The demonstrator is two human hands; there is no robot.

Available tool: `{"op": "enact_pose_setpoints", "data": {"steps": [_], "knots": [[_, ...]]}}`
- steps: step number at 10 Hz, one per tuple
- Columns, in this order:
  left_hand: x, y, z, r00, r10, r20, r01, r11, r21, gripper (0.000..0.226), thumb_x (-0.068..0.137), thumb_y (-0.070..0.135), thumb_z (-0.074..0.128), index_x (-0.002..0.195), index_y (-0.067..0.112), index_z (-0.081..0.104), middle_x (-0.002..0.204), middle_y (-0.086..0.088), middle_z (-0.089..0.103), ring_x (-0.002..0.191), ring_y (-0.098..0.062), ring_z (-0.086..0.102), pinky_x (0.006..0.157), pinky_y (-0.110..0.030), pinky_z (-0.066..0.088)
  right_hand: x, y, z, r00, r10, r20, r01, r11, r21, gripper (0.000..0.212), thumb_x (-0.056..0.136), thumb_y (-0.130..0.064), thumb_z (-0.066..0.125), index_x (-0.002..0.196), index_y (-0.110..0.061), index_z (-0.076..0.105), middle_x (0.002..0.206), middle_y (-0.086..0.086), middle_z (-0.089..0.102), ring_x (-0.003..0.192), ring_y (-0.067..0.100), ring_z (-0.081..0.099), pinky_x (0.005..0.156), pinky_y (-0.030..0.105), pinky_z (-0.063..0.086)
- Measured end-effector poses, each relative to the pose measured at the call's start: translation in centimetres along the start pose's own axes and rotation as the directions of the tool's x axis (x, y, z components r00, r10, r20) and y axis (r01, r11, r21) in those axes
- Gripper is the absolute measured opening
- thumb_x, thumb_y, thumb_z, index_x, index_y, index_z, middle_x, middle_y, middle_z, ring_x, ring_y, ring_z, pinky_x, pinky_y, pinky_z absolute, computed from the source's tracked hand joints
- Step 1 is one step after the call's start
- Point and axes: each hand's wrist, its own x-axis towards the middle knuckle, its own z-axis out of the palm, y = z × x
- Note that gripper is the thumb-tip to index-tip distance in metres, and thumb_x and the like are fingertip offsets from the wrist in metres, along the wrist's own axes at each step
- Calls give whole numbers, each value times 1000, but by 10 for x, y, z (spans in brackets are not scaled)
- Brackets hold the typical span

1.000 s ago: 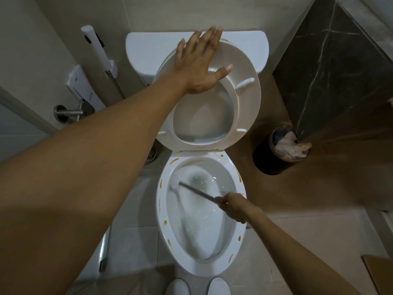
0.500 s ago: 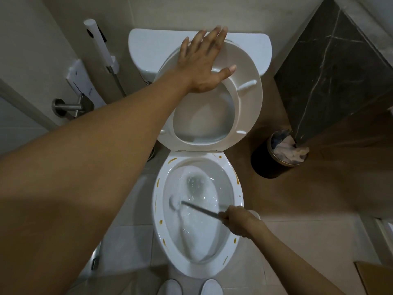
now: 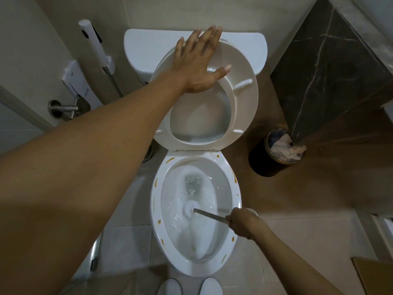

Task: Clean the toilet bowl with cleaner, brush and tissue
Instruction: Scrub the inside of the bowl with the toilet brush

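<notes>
A white toilet bowl (image 3: 156,211) stands below me, its rim dotted with yellow-brown marks and water foaming inside. The seat (image 3: 244,96) is raised against the tank (image 3: 146,47). My left hand (image 3: 197,64) lies flat with straight fingers on the top of the raised seat. My right hand (image 3: 242,222) grips the grey handle of the toilet brush (image 3: 190,209) at the bowl's right rim. The white brush head sits in the middle of the bowl, in the water. No cleaner bottle or tissue shows in my hands.
A black bin (image 3: 268,160) holding crumpled paper stands right of the toilet by a dark marble wall (image 3: 331,67). A bidet sprayer (image 3: 93,43) and a metal paper holder (image 3: 63,107) hang on the left wall. My white slippers (image 3: 189,287) are at the bowl's front.
The brush head has moved from the bowl's left wall down toward the middle of the bowl. My left hand has stayed on the raised seat.
</notes>
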Motion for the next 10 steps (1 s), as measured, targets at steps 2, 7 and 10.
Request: {"op": "enact_pose_setpoints", "data": {"steps": [2,7,10], "knots": [[0,0,-2,1000,2,14,-2,1000,-1,80,94,63,28,151,23,-10,160,1,-10,146,-23,-10,116,-49,-6,22,-13,13,999,53,-5,-52,995,81,33,97,-13,43,128,-6,51,126,11,54,111,27,59,78,30,44],[0,-1,-2,1000,9,16,-9,1000,-4,80,93,63,28,152,23,-9,160,1,-9,146,-24,-9,115,-49,-5,42,-28,1,991,124,-48,-108,961,253,31,94,-8,45,124,-4,54,119,12,59,103,28,64,79,33,54],[0,0,-2,1000,5,14,-4,1000,-6,79,94,63,28,151,24,-10,160,2,-9,146,-23,-10,115,-49,-6,46,-31,2,988,132,-73,-111,962,249,29,94,-6,48,122,-4,53,117,12,60,103,26,63,84,33,52]]}}
